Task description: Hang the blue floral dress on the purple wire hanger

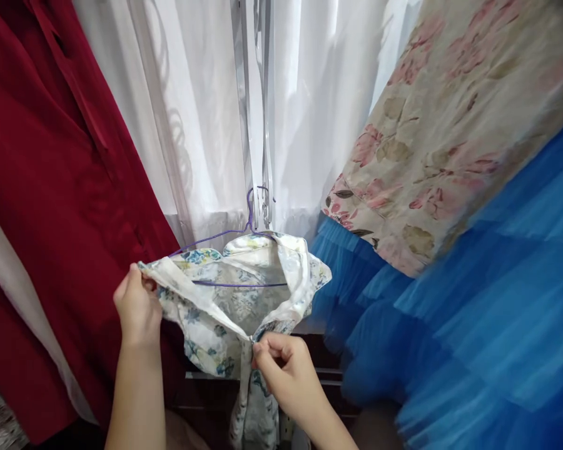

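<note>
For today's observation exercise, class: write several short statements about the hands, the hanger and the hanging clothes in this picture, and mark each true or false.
1. The white, blue-flowered cotton garment hangs on a thin purple wire hanger. True.
2. The left hand grips the hanger's hook. False: it pinches the garment's edge.
3. The right hand pinches the garment's front. True.
4. A dark red garment hangs on the right. False: it hangs on the left.
5. The bright blue tulle skirt lies between the hands. False: it is right of both.
</note>
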{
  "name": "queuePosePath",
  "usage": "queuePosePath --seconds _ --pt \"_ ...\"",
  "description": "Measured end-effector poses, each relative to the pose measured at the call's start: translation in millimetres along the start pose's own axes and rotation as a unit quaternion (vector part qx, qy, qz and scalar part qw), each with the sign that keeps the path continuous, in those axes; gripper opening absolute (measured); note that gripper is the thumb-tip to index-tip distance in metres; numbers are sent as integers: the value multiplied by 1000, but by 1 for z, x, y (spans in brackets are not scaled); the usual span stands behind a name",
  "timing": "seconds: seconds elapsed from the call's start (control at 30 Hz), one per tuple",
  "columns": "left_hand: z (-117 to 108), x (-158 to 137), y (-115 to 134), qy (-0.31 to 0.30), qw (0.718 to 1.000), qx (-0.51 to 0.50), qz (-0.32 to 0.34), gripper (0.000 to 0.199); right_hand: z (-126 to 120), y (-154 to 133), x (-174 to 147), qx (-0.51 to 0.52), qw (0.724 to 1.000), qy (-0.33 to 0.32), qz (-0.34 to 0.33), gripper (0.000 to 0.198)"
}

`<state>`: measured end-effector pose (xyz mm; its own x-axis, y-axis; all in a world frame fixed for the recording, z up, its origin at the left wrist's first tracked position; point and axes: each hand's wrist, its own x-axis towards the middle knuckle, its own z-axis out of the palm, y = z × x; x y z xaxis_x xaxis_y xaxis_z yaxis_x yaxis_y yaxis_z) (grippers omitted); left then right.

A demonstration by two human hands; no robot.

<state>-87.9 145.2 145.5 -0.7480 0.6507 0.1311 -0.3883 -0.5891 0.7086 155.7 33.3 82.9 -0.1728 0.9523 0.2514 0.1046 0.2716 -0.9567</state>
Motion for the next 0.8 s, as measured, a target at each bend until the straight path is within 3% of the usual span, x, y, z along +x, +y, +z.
queuePosePath --seconds 0.1,0.23,0.33,0.43,0.57,0.67,0.73,0.8 --pt "-29 -1 -36 60 979 -23 -192 26 10 6 -8 17 1000 -9 16 36" --pt "-63 -50 -77 65 956 -9 -285 23 10 34 -15 62 995 20 81 37" --pt "-75 -95 -82 -30 920 -24 -390 19 3 56 -18 75 988 77 108 38" --pt "-64 -128 -65 -161 882 -31 -442 28 -1 62 -18 68 988 93 99 37" --pt "-38 -160 -38 -278 888 -79 -356 38 -2 45 -19 41 993 107 37 16" --pt "-29 -188 -38 -349 906 6 -240 36 -3 32 -24 37 996 82 14 23" --pt "-27 -204 -44 -413 894 96 -144 34 -6 31 -29 81 994 68 40 28" --pt "-27 -214 -50 -473 864 160 -68 31 -12 34 -33 130 987 58 71 27"
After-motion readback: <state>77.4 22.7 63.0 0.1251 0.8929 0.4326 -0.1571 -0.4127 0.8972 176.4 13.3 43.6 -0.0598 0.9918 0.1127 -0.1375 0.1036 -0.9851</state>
